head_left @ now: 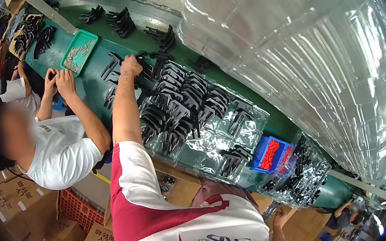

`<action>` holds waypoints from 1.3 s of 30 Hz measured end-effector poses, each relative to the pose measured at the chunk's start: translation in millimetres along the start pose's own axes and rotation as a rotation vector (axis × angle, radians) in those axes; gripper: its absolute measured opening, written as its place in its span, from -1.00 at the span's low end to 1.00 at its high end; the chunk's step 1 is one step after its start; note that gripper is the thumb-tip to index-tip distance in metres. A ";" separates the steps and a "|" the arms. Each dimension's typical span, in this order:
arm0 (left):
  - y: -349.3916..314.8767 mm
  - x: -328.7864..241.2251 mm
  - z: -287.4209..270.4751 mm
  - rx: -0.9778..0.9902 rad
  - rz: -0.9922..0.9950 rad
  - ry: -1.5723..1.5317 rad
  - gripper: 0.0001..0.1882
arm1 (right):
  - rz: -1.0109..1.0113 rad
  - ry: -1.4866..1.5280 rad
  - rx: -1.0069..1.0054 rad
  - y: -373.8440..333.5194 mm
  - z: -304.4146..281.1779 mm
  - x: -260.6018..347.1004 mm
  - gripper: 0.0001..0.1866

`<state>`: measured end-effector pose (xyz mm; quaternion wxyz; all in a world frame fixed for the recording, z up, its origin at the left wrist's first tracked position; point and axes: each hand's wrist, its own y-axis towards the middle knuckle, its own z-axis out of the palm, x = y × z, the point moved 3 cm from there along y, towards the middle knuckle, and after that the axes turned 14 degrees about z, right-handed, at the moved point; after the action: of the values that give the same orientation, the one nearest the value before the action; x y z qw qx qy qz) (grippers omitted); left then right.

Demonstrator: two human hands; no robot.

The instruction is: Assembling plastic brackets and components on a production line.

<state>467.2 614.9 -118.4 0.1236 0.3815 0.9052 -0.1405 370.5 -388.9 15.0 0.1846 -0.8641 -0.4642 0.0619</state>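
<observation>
Left hand [131, 65] stretched out over the green bench [93, 77], fingers curled down onto a black plastic part [145, 64] beside loose black parts [111, 65]; whether it actually grips, can't tell. Right hand [279, 219] low by the bench edge, finger state unclear. Clear blister tray [192, 115] half filled with black parts lies just right of the arm. Blue bin [270, 153] of red pieces nearer. Co-worker's hands [59, 79] near a teal tray [79, 50].

black plastic parts [147, 63] | angular, bracket-shaped | loose cluster on green belt | beside clear tray's far end
</observation>
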 end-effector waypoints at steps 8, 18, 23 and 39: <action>-10.8 -17.8 -16.1 -0.123 -0.013 0.052 -0.65 | -0.031 -0.029 -0.033 4.0 6.5 -5.5 -0.63; -10.6 -41.5 -83.1 -0.113 0.436 0.079 -0.68 | 0.003 -0.009 -0.022 -1.5 12.4 -5.1 -0.59; 8.0 -74.2 -56.1 0.073 0.655 0.299 -0.74 | -0.003 0.004 -0.025 -2.4 17.4 -8.2 -0.60; 13.2 -99.6 -20.8 -0.019 0.567 0.022 -0.66 | 0.057 0.009 -0.061 -20.0 19.6 -50.3 -0.60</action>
<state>542.0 565.6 -68.2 0.1516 0.6198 0.7650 -0.0875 321.2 -415.3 1.1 0.1584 -0.8825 -0.4401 0.0489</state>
